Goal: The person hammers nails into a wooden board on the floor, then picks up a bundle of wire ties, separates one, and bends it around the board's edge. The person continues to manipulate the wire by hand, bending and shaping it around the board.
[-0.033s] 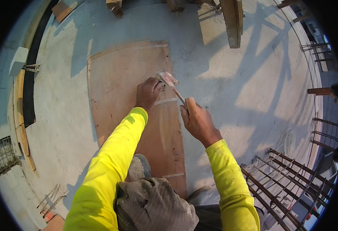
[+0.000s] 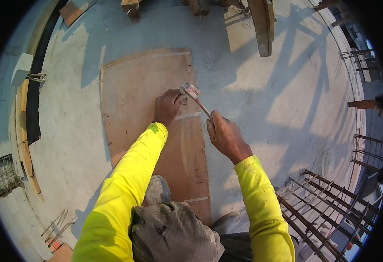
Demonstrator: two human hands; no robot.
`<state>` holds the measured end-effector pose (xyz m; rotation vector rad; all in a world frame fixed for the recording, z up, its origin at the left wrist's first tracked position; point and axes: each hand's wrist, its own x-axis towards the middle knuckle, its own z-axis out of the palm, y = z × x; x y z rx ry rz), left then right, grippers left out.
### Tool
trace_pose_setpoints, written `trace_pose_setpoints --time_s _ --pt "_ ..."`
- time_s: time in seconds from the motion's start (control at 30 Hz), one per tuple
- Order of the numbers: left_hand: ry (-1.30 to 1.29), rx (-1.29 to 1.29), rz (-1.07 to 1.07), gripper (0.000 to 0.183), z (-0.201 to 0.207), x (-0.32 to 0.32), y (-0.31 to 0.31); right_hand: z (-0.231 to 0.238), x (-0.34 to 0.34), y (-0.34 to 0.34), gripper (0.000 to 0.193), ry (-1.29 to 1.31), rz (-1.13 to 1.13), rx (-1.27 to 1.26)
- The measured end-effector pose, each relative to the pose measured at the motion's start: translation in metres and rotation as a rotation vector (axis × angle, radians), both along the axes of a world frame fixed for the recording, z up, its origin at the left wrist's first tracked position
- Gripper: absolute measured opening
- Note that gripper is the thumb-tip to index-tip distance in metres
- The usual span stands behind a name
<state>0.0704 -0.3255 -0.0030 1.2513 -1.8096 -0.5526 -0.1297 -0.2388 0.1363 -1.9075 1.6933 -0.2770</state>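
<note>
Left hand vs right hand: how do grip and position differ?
Grip: the right hand holds the hammer by its handle; the left hand is beside the hammer's head, and anything it holds is too small to tell.
Position: the left hand is over the plywood sheet; the right hand appears beyond the sheet's right edge.
Shared: both are bare, with bright yellow sleeves.

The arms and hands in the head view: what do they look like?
They are a person's. The left sleeve and right sleeve are long, creased, bright yellow fabric reaching about to the wrists. The left hand and right hand are ungloved, with bare fingers.
</note>
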Motion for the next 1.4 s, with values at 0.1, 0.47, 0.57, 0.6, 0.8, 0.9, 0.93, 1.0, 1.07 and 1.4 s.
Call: trace_pose_setpoints --time_s 0.1,0.47,0.57,0.6,0.8,0.9,0.93,1.0,1.07,1.4 --pt "0.042 -0.016 -0.008 0.013 -0.001 -0.001 0.001 0.000 0.002 0.001 0.018 -0.179 -0.140 -0.221" --pt "0.023 0.038 -0.060 0.014 0.003 0.006 -0.007 -0.027 -0.022 0.015 0.020 -0.232 -0.174 -0.068" --pt "0.107 0.253 -0.048 0.017 0.008 0.000 0.004 -0.051 -0.024 0.041 0.021 -0.302 -0.300 -0.057" --pt "0.165 0.301 -0.031 0.018 0.011 -0.004 0.012 -0.060 -0.024 0.049 0.021 -0.303 -0.313 -0.024" --pt "0.016 0.031 -0.110 0.015 0.017 -0.009 0.024 -0.096 -0.012 0.081 0.022 -0.372 -0.339 0.045" --pt "-0.156 0.119 -0.165 0.013 0.012 0.006 -0.010 -0.100 -0.005 0.088 0.021 -0.408 -0.324 0.154" --pt "-0.173 0.095 -0.153 0.013 0.009 0.008 -0.016 -0.100 -0.004 0.088 0.021 -0.400 -0.351 0.202" --pt "0.022 0.265 -0.109 0.013 0.001 0.008 -0.016 -0.100 -0.004 0.088 0.022 -0.395 -0.258 0.169" --pt "0.198 0.260 -0.047 0.013 -0.007 0.003 0.001 -0.100 -0.009 0.087 0.023 -0.340 -0.203 0.138" --pt "-0.067 0.055 -0.217 0.011 0.002 -0.018 0.003 -0.099 -0.001 0.096 0.026 -0.281 -0.231 0.188"
